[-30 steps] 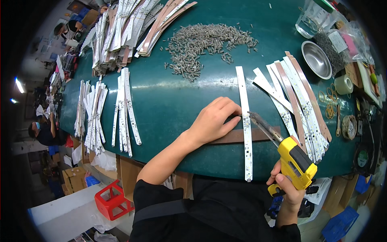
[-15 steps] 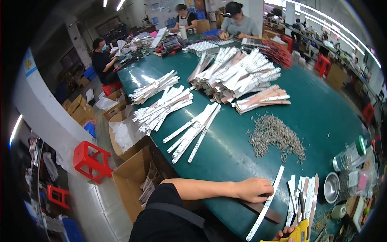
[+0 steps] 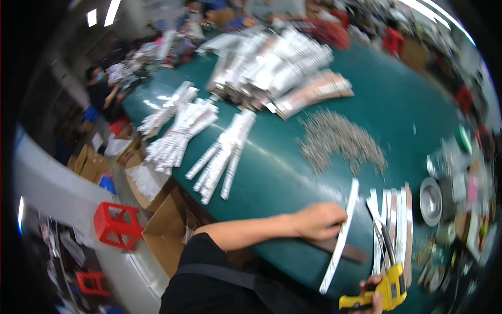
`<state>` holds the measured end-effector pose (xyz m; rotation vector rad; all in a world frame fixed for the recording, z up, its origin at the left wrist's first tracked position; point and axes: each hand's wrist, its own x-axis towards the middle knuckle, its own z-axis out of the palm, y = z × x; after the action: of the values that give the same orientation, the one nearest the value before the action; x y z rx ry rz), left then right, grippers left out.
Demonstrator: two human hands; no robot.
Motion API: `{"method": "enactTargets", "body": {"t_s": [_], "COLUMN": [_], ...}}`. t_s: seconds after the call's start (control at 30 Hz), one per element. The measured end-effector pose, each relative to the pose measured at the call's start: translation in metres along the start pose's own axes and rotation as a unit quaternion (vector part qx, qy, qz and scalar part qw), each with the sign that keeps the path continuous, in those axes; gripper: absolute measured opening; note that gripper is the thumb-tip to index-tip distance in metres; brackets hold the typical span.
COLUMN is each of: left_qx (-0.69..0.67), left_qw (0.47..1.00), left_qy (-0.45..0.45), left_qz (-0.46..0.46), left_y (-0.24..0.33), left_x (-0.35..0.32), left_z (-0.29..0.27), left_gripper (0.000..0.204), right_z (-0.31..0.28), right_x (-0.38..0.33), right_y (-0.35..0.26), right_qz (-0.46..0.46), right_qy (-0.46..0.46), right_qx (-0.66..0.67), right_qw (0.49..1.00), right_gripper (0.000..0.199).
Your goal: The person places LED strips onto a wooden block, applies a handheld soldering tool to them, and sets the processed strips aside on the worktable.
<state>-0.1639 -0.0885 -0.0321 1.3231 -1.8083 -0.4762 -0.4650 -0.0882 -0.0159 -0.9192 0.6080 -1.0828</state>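
My left hand (image 3: 319, 220) is closed at the edge of a long white strip (image 3: 341, 243) with small dark marks, its fingers curled at the strip's left side. The strip lies slanted across a dark brown bar (image 3: 351, 253) on the green table. At the lower right, my right hand (image 3: 372, 294) grips a yellow gun-shaped tool (image 3: 391, 290) with a long, thin metallic rod pointing away from me. Under and beside that rod is a row of white and brownish strips (image 3: 400, 225). Beyond my left hand spreads a heap of small grey metal pieces (image 3: 340, 140).
Fanned bundles of strips (image 3: 222, 157) and a large stack (image 3: 272, 63) cover the far left and middle of the green table (image 3: 277, 183). A metal bowl (image 3: 431, 201) and clear jars stand at the right edge. Cardboard boxes (image 3: 164, 235) and a red stool (image 3: 119, 226) are at the left.
The whole view has shifted and blurred with head motion. The yellow tool and right hand show more fully now. My left hand stays at the same strip.
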Motion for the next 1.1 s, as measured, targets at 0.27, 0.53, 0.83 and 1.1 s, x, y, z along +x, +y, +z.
{"method": "enactTargets", "body": {"t_s": [0.27, 0.53, 0.83, 1.1], "left_qx": [0.037, 0.01, 0.012, 0.026], "left_qw": [0.998, 0.999, 1.0, 0.999], "left_qy": [-0.034, -0.028, -0.016, -0.015], "left_qz": [-0.027, -0.037, -0.017, -0.014], "left_y": [0.003, 0.001, 0.0, -0.003], "left_x": [0.012, 0.008, 0.007, 0.008], "left_z": [-0.018, -0.004, -0.003, -0.004], "left_gripper": [0.016, 0.015, 0.013, 0.011], "right_z": [0.052, 0.05, 0.057, 0.062], "right_x": [-0.013, -0.017, -0.01, 0.0], "right_y": [-0.038, -0.032, -0.033, -0.039], "right_qz": [0.14, 0.218, 0.236, 0.243], "right_qy": [0.067, 0.081, 0.079, 0.081], "right_qx": [-0.129, -0.133, -0.17, -0.193], "right_qw": [0.979, 0.963, 0.953, 0.947], "right_gripper": [0.093, 0.091, 0.091, 0.09]}}
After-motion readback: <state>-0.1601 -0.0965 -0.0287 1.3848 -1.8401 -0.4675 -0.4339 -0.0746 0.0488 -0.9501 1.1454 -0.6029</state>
